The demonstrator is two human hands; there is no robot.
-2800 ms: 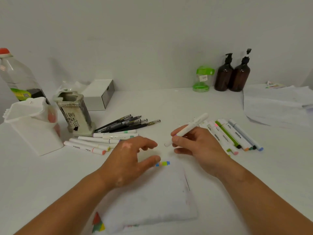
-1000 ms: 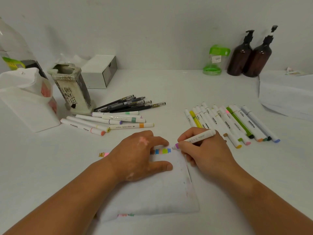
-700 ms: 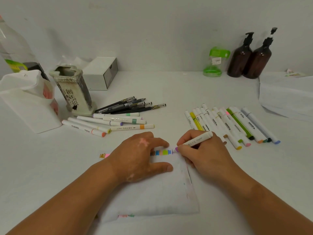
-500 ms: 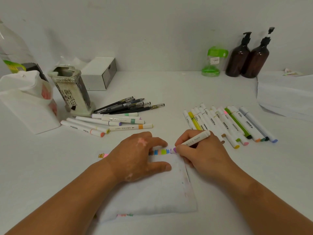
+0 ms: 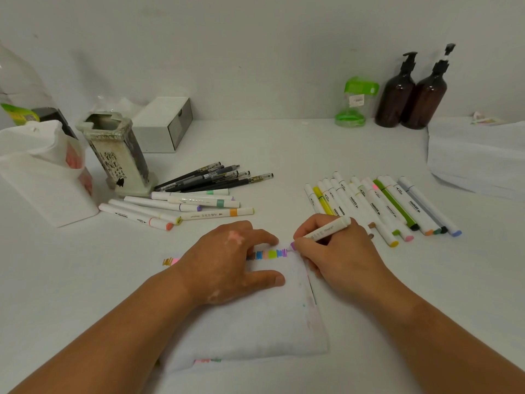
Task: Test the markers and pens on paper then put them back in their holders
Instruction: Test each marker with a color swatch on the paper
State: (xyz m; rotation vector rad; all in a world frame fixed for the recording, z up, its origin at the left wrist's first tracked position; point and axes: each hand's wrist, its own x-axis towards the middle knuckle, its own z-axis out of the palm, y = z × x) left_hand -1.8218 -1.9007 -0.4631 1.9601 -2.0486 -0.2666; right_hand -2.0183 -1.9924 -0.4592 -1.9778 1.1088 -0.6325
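A white paper pad (image 5: 255, 322) lies in front of me with a row of coloured swatches (image 5: 268, 254) along its top edge. My left hand (image 5: 227, 260) rests flat on the pad, fingers spread. My right hand (image 5: 338, 251) grips a white marker (image 5: 326, 230), whose purple tip touches the paper at the right end of the swatches. Several white markers (image 5: 380, 206) lie in a row to the right. More markers (image 5: 181, 207) and black pens (image 5: 216, 177) lie to the left, near a ceramic holder (image 5: 119, 155) and a white holder (image 5: 42, 177).
A white box (image 5: 167, 123) stands behind the ceramic holder, with a plastic bottle (image 5: 17, 92) at the far left. Against the wall are a green hourglass (image 5: 353, 102) and two brown pump bottles (image 5: 412, 92). A stack of white paper (image 5: 477, 155) lies at the right.
My right hand brought the marker down to the pad and has been colouring a purple patch at the end of the swatch row. My left hand settled flat on the paper.
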